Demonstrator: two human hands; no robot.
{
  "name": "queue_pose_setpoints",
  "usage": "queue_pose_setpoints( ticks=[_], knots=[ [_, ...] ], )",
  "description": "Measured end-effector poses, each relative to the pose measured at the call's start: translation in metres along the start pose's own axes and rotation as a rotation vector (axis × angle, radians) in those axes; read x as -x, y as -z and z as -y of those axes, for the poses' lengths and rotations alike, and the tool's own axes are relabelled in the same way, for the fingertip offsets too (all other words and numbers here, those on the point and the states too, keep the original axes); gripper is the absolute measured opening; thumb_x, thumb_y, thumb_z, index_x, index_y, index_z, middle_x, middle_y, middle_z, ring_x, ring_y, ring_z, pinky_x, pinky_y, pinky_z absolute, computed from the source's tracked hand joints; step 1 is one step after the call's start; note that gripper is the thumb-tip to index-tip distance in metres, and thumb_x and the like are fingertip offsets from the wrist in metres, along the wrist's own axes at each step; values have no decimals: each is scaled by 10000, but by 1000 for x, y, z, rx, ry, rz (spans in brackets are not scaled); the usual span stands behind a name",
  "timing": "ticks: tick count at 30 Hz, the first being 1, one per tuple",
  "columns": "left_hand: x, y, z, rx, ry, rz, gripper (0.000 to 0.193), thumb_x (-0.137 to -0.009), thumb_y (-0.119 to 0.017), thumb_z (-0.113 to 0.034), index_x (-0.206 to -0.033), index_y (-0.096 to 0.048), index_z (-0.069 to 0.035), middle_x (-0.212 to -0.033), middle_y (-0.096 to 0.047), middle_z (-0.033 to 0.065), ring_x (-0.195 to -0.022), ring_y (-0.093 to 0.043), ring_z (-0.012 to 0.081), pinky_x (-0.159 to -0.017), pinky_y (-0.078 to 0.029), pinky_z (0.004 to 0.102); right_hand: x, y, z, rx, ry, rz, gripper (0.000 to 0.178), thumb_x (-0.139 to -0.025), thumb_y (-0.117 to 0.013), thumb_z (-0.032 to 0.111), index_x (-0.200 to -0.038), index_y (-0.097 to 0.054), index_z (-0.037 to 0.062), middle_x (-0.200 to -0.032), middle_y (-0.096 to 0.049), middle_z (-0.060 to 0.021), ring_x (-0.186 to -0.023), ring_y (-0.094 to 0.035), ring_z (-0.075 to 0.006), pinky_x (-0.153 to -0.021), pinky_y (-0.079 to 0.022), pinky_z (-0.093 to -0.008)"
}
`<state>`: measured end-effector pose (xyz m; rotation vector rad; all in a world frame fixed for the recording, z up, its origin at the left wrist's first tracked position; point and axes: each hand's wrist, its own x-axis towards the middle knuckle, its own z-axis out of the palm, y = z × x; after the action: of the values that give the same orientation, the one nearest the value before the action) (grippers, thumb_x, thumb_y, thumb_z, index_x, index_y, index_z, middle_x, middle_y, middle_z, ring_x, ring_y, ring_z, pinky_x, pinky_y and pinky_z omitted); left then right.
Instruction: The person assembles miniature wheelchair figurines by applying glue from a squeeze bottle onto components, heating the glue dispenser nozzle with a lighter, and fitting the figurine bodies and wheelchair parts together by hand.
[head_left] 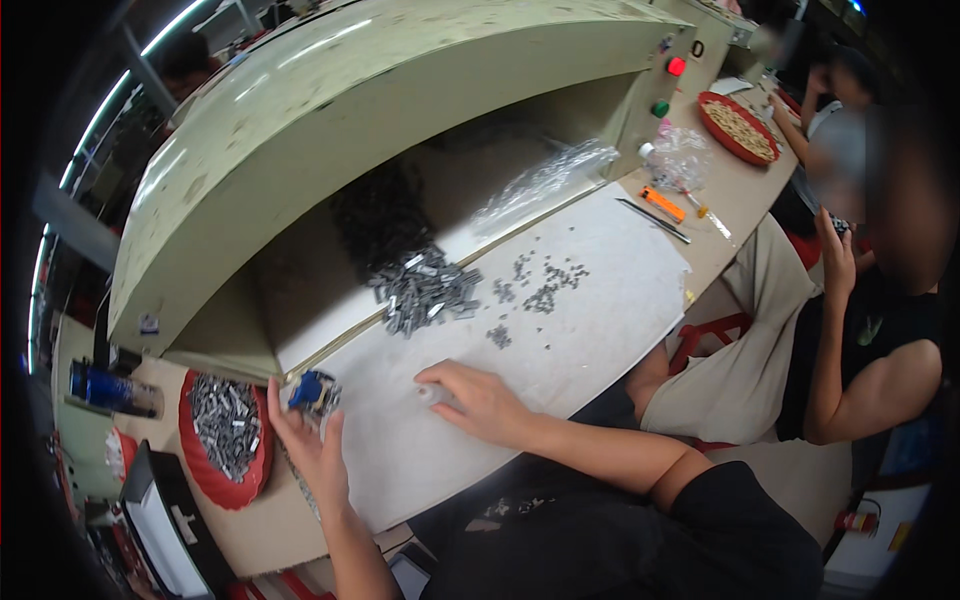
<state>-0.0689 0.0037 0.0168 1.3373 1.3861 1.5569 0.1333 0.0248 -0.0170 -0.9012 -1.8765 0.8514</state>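
My left hand (312, 452) is at the left end of the white paper sheet (390, 470), its thumb and forefinger spread apart. Just beyond them sits a small blue object (312, 388) with a silvery part; I cannot make out its kind. Over the middle of the sheet, my right hand (487, 405) is closed, with a small whitish, round-ended piece (432, 394) between thumb and forefinger. A heap of small grey metal-like strips (425, 292) lies beyond the right hand. Small dark pieces (545, 290) are scattered on the sheet to the right of that heap.
A pale green hood (400, 75) arches over the back. At left are a red bowl (262, 470) of grey strips, a black tray (165, 530) and a blue bottle (110, 388). An orange cutter (662, 204) and clear plastic bag (680, 158) lie right, near a seated person (800, 340).
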Motion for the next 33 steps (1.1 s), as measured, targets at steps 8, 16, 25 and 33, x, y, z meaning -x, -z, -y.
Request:
queue_pose_setpoints(
  ticks=[8,16,25,33],
  knots=[
    [-21,9,17,-109,-17,136,677,-704,-545,70,-1290,-232,-62,-1077,-463,113,-1002,-445,174,-866,-327,258,38,74,1,256,59,-311,328,-711,-619,67,-1006,-479,44,-968,-524,-107,-888,-524,-264,-769,-436,-322],
    [-4,15,32,-434,-162,128,742,-732,-552,-46,-1337,-122,-77,-1266,-295,205,-1160,-330,280,-967,-238,352,110,181,-5,444,-272,-722,174,-753,-563,73,-919,-534,29,-888,-564,-98,-830,-559,-219,-693,-451,-297],
    [92,0,-9,-1005,-291,52,780,-783,-577,-235,-1303,-72,52,-1296,-258,263,-1192,-292,368,-1001,-244,383,55,317,-133,119,-395,-1268,323,-747,-521,43,-1066,-482,70,-1039,-501,-108,-943,-506,-201,-806,-405,-290],
    [104,9,34,-1175,-413,-97,807,-796,-511,-250,-1296,56,34,-1293,-262,263,-1200,-285,360,-994,-188,499,-9,473,-229,820,-868,-1474,518,-733,-453,19,-1202,-372,222,-1270,-272,-266,-1136,-347,-394,-938,-306,-409]
  ],
)
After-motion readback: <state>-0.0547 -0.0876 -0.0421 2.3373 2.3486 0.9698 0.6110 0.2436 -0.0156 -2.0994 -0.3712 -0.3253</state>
